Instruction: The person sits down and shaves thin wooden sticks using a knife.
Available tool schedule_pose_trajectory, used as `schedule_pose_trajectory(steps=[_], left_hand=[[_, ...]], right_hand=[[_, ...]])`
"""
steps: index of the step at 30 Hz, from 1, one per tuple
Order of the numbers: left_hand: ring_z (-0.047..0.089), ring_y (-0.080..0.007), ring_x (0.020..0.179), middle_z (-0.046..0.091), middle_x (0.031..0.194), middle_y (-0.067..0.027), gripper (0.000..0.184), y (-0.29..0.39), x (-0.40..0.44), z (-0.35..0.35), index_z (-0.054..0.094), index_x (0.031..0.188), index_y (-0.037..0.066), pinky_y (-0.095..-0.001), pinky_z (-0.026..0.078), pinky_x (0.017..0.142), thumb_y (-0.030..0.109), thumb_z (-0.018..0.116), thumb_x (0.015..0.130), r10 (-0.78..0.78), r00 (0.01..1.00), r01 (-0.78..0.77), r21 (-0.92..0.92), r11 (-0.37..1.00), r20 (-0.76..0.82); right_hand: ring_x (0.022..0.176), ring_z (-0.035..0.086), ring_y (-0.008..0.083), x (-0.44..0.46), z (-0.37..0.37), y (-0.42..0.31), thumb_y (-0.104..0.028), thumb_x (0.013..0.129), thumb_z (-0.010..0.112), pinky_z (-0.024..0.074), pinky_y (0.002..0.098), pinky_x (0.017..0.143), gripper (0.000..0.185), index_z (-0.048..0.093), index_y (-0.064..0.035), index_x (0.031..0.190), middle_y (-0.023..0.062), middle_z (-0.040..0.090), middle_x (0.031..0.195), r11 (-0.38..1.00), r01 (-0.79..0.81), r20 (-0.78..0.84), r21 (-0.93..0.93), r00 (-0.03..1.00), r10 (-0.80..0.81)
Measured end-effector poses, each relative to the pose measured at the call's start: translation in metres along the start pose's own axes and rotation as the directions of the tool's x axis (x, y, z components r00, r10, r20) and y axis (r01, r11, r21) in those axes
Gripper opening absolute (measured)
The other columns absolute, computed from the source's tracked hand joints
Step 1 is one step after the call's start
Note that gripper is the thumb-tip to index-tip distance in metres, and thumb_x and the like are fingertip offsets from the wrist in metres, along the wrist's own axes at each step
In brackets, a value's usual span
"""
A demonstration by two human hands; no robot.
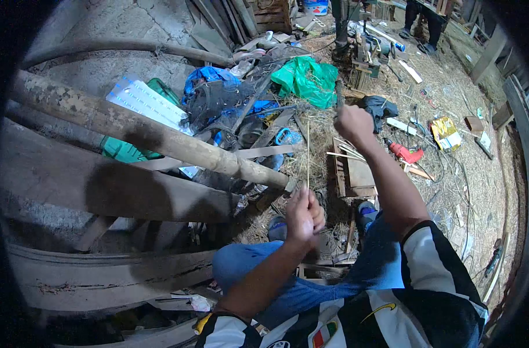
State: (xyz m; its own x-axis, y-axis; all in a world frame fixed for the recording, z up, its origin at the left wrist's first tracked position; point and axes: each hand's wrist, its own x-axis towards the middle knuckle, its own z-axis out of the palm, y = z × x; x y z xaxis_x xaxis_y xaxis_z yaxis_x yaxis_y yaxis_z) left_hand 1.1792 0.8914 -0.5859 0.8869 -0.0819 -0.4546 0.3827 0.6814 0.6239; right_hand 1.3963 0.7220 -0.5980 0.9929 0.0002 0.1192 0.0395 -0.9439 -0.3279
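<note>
Near the middle of the frame, the left hand (302, 217) pinches a thin stick (308, 153) that stands nearly upright above the fingers. Just right of and above it, the right hand (354, 124) is clenched around a dark, narrow tool (339, 95). A small wooden box (360, 174) sits below that hand, left of a red drill (405, 152).

"What's bright green just past the right fingers (360, 119)?"
"A sheet (308, 81); the tool (339, 95) in those fingers looks dark."
"And the stick (308, 153) in the left fingers (316, 213)?"
"Pale tan."
"Red?"
"The drill (405, 153), right of all the fingers, near a yellow packet (445, 134)."
"Stripes?"
"Black and white, on the shirt (357, 316) below the fingers; the jeans (372, 261) between are blue."
</note>
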Motion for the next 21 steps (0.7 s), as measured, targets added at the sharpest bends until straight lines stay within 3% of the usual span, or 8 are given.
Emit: schedule_pose_trajectory(steps=[2,4,6,9,10,12,15,21], left_hand=[[0.027,-0.0098,0.04,0.031,0.056,0.003,0.03,-0.006,0.002,-0.006,0.046,0.089,0.013,-0.0264,0.025,0.034,0.037,0.041,0.107,-0.005,0.998,0.009,-0.054,0.999,0.066],[0.028,-0.0095,0.04,0.031,0.056,0.0036,0.03,0.004,0.005,-0.005,0.047,0.089,0.013,-0.0258,0.025,0.033,0.037,0.041,0.107,-0.024,0.999,0.027,-0.075,0.997,0.037],[0.029,-0.0089,0.039,0.032,0.055,0.0042,0.03,0.018,0.006,-0.002,0.048,0.09,0.013,-0.0251,0.025,0.034,0.036,0.04,0.107,0.104,0.992,-0.104,0.004,0.995,-0.077],[0.031,-0.0069,0.039,0.035,0.056,0.0048,0.032,0.032,0.011,-0.004,0.049,0.089,0.012,-0.0235,0.026,0.034,0.038,0.043,0.107,0.216,0.968,-0.204,0.099,0.974,-0.129],[0.031,-0.0064,0.039,0.036,0.056,0.005,0.033,0.037,0.011,-0.002,0.05,0.089,0.012,-0.023,0.027,0.034,0.039,0.044,0.106,0.264,0.953,-0.24,0.161,0.957,-0.15],[0.031,-0.0053,0.04,0.036,0.057,0.0052,0.035,0.04,0.01,0.0,0.049,0.087,0.012,-0.0221,0.027,0.035,0.041,0.045,0.106,0.323,0.935,-0.293,0.195,0.936,-0.148],[0.032,-0.0049,0.041,0.036,0.057,0.0051,0.035,0.042,0.01,0.001,0.048,0.086,0.012,-0.022,0.027,0.035,0.041,0.044,0.106,0.473,0.877,-0.431,0.296,0.852,-0.085],[0.033,-0.0049,0.043,0.036,0.058,0.0047,0.035,0.043,0.009,0.008,0.046,0.086,0.013,-0.0225,0.029,0.035,0.041,0.043,0.107,0.562,0.826,-0.512,0.351,0.784,-0.05]], right_hand=[[0.079,0.07,0.0419,0.0,-0.008,0.007,-0.023,0.081,0.058,0.0561,0.0517,0.071,0.025,0.071,-0.0009,0.083,0.0259,0.07,0.088,1.0,-0.022,0.009,0.006,1.0,0.022],[0.08,0.07,0.0419,-0.001,-0.014,0.004,-0.024,0.082,0.059,0.0559,0.052,0.072,0.026,0.07,-0.0005,0.085,0.026,0.07,0.089,1.0,-0.022,0.018,0.005,1.0,0.022],[0.083,0.068,0.0425,-0.014,-0.011,-0.007,-0.038,0.087,0.06,0.0546,0.0514,0.074,0.039,0.066,0.0004,0.09,0.0254,0.069,0.088,0.979,0.141,-0.017,0.149,0.99,-0.14],[0.081,0.065,0.0458,-0.042,-0.031,-0.038,-0.056,0.093,0.056,0.049,0.0532,0.071,0.054,0.062,-0.0027,0.094,0.0243,0.067,0.082,0.896,0.152,0.081,0.416,0.976,-0.203],[0.08,0.063,0.0465,-0.05,-0.036,-0.046,-0.044,0.097,0.055,0.0466,0.0542,0.068,0.041,0.061,-0.0041,0.093,0.0238,0.065,0.08,0.847,0.216,0.046,0.486,0.961,-0.272],[0.078,0.061,0.0462,-0.067,-0.04,-0.055,-0.035,0.099,0.054,0.045,0.054,0.065,0.031,0.057,-0.0047,0.093,0.0241,0.063,0.078,0.733,0.409,-0.07,0.543,0.892,-0.446],[0.077,0.062,0.0452,-0.085,-0.045,-0.062,-0.029,0.099,0.054,0.0451,0.0534,0.063,0.024,0.055,-0.0055,0.097,0.024,0.063,0.078,0.687,0.514,-0.186,0.514,0.848,-0.496],[0.071,0.062,0.0456,-0.09,-0.054,-0.062,-0.032,0.099,0.053,0.0443,0.0551,0.06,0.026,0.055,-0.0063,0.099,0.0218,0.062,0.073,0.746,0.372,-0.178,0.553,0.927,-0.331]])
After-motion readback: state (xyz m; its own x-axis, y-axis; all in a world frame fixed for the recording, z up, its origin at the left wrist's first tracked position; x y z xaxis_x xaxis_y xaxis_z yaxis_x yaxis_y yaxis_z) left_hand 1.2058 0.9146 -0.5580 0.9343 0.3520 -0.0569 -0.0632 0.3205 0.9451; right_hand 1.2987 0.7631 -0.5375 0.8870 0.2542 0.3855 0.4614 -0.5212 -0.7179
